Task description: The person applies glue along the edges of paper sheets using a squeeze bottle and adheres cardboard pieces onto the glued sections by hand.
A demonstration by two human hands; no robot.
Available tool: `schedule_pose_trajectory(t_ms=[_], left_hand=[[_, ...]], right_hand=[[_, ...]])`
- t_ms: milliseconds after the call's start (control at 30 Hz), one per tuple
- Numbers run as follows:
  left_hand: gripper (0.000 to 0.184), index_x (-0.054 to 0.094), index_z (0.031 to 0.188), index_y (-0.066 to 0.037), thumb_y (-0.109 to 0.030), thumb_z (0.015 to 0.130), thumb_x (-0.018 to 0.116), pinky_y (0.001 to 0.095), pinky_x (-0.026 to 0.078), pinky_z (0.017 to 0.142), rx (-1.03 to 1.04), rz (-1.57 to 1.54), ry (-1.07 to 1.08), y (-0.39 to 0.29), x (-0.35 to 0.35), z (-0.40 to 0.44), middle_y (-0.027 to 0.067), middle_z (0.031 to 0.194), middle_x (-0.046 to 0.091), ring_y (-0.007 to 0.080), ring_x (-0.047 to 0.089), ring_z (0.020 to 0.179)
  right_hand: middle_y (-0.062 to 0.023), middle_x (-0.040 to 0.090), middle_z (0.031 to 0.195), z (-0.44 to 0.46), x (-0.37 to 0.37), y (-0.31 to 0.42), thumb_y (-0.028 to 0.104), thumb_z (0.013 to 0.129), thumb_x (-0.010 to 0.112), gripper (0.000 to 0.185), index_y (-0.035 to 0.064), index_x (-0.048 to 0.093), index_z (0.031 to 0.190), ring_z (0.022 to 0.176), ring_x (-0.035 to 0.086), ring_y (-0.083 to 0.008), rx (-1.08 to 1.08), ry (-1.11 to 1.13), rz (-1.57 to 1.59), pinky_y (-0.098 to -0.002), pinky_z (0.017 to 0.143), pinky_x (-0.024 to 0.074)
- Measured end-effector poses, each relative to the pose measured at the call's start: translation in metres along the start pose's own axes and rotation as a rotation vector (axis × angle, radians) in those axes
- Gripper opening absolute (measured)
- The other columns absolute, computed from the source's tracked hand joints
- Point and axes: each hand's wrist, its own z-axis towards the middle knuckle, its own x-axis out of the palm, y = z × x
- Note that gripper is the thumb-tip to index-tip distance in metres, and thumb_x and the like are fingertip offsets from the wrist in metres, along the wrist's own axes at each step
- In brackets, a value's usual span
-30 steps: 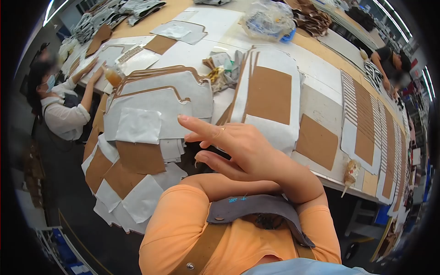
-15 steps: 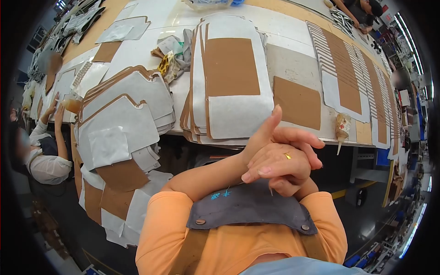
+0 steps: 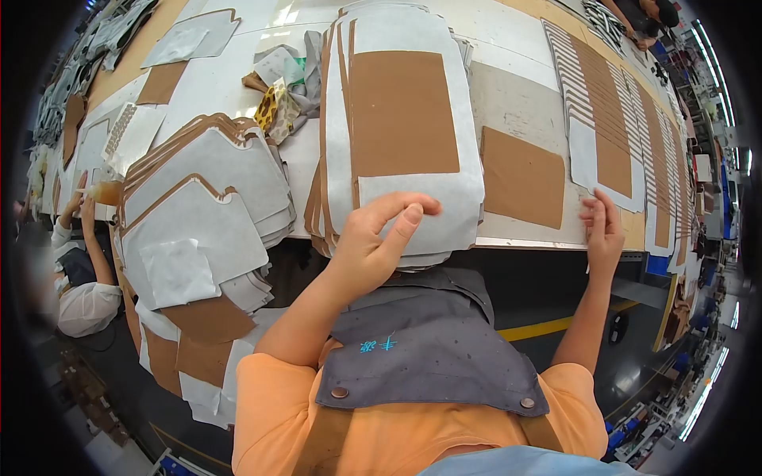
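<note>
Over the near edge of the white worktable (image 3: 508, 47) juts a white-and-brown stack (image 3: 405, 119), the left hand (image 3: 375, 239) loosely curled, apparently empty, above its near end and the right hand (image 3: 605, 228), grip unclear, to the stack's right, so a careless brush could skew the overhanging layers.

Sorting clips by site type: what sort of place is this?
Probably a leather-goods or bag-making workshop: a stack of pale panels with brown patches on a long worktable, fanned rows of similar panels at right, and a white-sleeved co-worker beside the table.
</note>
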Motion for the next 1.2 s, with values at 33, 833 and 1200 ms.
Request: schedule_pose_trajectory(t_ms=[33, 833, 1200], left_hand=[[0.027, 0.060, 0.100, 0.002, -0.019, 0.094, 0.045, 0.0382, 0.040, 0.091, 0.033, 0.206, -0.054, 0.003, -0.004, 0.003, 0.0134, 0.097, 0.065, 0.0232, 0.060, 0.097], [0.014, 0.061, 0.089, -0.009, -0.017, 0.078, 0.062, 0.0350, 0.028, 0.086, 0.184, 1.130, -0.100, 0.060, -0.052, 0.084, -0.0007, 0.099, 0.059, 0.0173, 0.054, 0.088], [0.021, 0.061, 0.093, -0.006, -0.021, 0.078, 0.063, 0.0363, 0.026, 0.088, 0.160, 1.223, -0.075, 0.054, -0.046, 0.081, 0.0035, 0.110, 0.058, 0.0170, 0.050, 0.102]], right_hand=[[-0.0156, 0.062, 0.098, 0.010, -0.008, -0.018, 0.022, 0.094, 0.047, 0.035, -0.0012, 0.052, 0.120, 0.081, 0.060, -0.0190, 0.000, -0.066, -0.185, -0.0295, 0.072, 0.0468], [-0.0108, 0.060, 0.092, 0.037, -0.059, -0.174, 0.047, 0.086, 0.054, 0.055, -0.0001, 0.054, 0.113, 0.082, 0.058, -0.0190, 0.700, 0.118, -0.402, -0.0301, 0.077, 0.0448], [-0.0106, 0.060, 0.087, 0.033, -0.057, -0.191, 0.047, 0.086, 0.055, 0.053, -0.0022, 0.056, 0.106, 0.077, 0.057, -0.0186, 0.596, 0.064, -0.435, -0.0304, 0.073, 0.0451]])
